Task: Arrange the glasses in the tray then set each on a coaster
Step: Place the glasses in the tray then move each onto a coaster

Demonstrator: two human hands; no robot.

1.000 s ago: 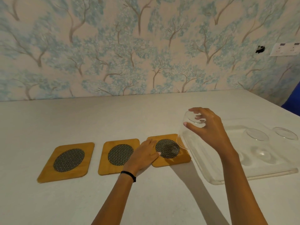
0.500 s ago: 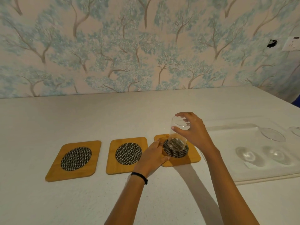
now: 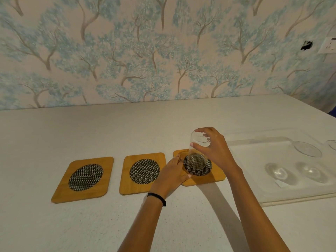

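Observation:
Three wooden coasters with dark mesh discs lie in a row: left coaster (image 3: 83, 179), middle coaster (image 3: 143, 172), right coaster (image 3: 205, 176). A clear glass (image 3: 197, 153) stands on the right coaster's mesh disc. My right hand (image 3: 215, 150) grips it by the rim from above. My left hand (image 3: 171, 176) lies flat, fingers on the right coaster's left edge. A clear tray (image 3: 254, 160) sits to the right with two more glasses in it, one glass (image 3: 307, 160) in full view and another glass (image 3: 331, 144) cut by the frame edge.
The white table (image 3: 91, 224) runs back to a wall with tree-pattern wallpaper. A wall socket (image 3: 328, 45) is at the upper right. The tray's front edge lies close to my right forearm.
My right hand carried the glass from above the tray's left end leftward and down onto the right coaster. My left hand stayed at that coaster's edge.

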